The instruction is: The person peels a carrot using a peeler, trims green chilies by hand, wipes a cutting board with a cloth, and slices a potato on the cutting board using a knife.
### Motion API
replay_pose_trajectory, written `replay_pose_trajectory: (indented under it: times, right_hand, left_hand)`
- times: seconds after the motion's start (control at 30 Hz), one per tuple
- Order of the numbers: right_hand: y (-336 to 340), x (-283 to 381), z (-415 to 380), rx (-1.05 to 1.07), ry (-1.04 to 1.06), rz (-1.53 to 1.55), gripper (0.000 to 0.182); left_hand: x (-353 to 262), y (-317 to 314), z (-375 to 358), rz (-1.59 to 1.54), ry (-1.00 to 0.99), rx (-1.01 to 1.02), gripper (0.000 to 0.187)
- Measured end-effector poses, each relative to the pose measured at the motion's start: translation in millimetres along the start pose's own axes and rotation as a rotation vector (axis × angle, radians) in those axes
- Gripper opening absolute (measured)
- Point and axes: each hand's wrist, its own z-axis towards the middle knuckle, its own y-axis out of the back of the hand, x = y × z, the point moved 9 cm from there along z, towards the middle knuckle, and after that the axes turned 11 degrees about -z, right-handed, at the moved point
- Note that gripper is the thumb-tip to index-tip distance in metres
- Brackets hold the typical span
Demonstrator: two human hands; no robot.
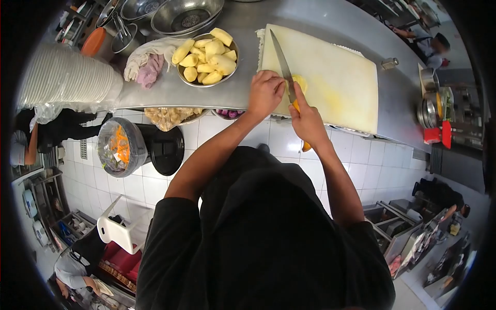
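Note:
A long knife [281,57] with an orange-yellow handle is in my right hand [308,123], its blade pointing away over the left part of a pale cutting board [343,72]. My left hand [266,94] is at the board's near left edge with its fingers curled beside the blade; what they hold, if anything, is hidden. A yellow piece [300,82] lies on the board by the knife, partly covered by my right hand. Left of the board, a metal bowl [236,66] is heaped with peeled yellow pieces.
Cloths [150,64], stacked white containers [67,77] and metal bowls [186,15] stand on the left of the counter. Below are a lined bin with scraps [121,147] and a white chair [119,233]. Several people are around the edges of the room.

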Motion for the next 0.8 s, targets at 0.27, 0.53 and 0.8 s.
replay_pose_trajectory:
  times: [0.27, 0.53, 0.8]
  right_hand:
    - [11.5, 2.7, -1.5, -0.077, 0.038, 0.029, 0.065]
    - [28.7, -0.2, -9.5, -0.123, 0.028, 0.066, 0.063]
    - [49.4, -32.3, -37.5, -0.107, -0.225, 0.277, 0.062]
  left_hand:
    - [-2.6, -1.2, 0.1, 0.012, -0.022, 0.029, 0.006]
    - [-1.3, -4.1, -1.6, 0.038, -0.023, 0.057, 0.005]
    - [-14.3, -7.2, 0.5, 0.049, -0.090, 0.126, 0.017]
